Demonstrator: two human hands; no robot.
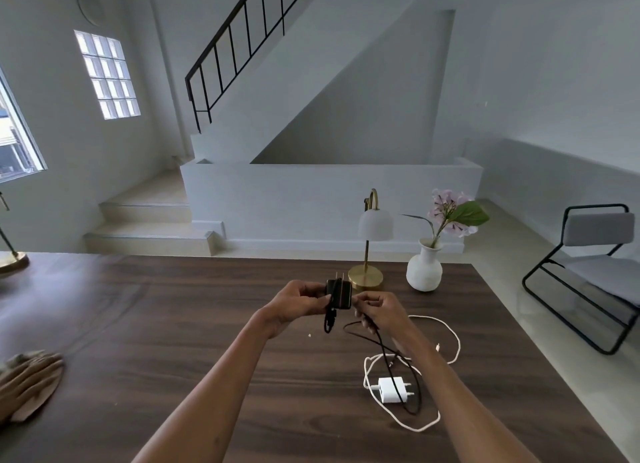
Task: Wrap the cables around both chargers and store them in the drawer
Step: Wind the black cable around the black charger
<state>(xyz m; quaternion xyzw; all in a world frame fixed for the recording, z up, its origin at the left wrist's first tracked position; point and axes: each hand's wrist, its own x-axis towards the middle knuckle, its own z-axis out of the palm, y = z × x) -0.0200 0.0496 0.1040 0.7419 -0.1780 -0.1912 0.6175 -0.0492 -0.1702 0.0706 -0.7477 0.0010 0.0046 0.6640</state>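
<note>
The black charger [339, 294] is held in the air above the table [207, 324], just on the person's side of the brass lamp [366, 275] base. It stands upright: its long axis is vertical and its prongs point up and away from the person. The left hand [298, 305] grips it from its left side, fingers curled round the body. The right hand [381, 312], touching the charger's right side, pinches the black cable [384, 348].

From the right hand, the cable falls toward the person and loops over the white charger [390, 390]. A short bight hangs under the black charger. The slack therefore lies below and to the right of the charger, on the right hand's side, so that hand is probably the one to carry the next turn across the upright body.

The white charger lies flat, nearer the person than the lamp and slightly right of it. Its prongs point right, and the white cable [453, 341] is unwrapped around it. No drawer is in view.
</note>
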